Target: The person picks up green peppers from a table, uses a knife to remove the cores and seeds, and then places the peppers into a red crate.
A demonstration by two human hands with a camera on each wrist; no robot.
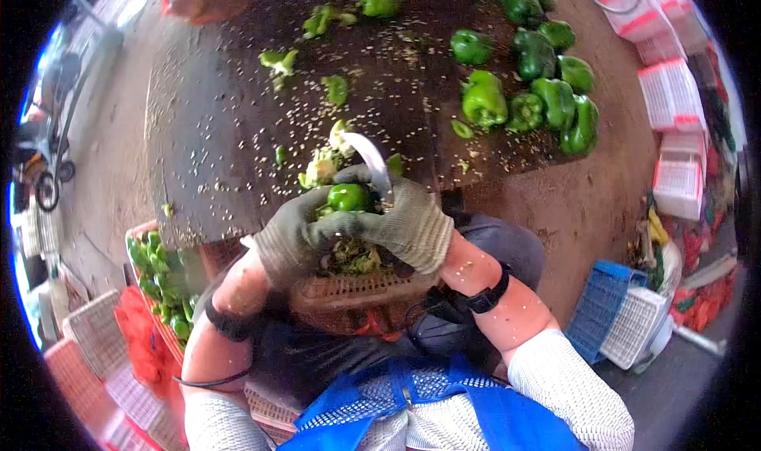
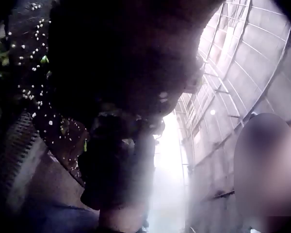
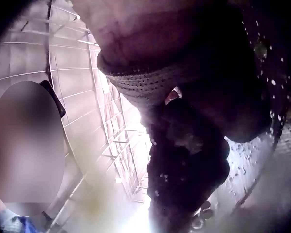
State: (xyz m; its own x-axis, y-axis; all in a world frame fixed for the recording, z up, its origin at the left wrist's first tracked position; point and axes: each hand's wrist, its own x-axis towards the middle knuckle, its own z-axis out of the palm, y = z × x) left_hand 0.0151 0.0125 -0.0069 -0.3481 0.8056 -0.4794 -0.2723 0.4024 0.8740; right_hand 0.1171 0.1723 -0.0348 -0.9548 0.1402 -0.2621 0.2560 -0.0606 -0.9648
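Head view: the green pepper sits between the two gloved hands, just over the near edge of the desk. The left hand grips it from the left, fingers curled; the right hand closes in from the right, curled round the base of a curved blade that rises above the pepper and arcs leftward. The pepper touches both hands, so neither is clearly nearer; its rounded side shows, and its long axis cannot be told. Whole peppers lie ahead and to the right, nearer the right hand.

Left wrist view: the glove is a dark shape hiding pepper and fingers.

Right wrist view: a ribbed cuff shows; the grip is too dark to tell.
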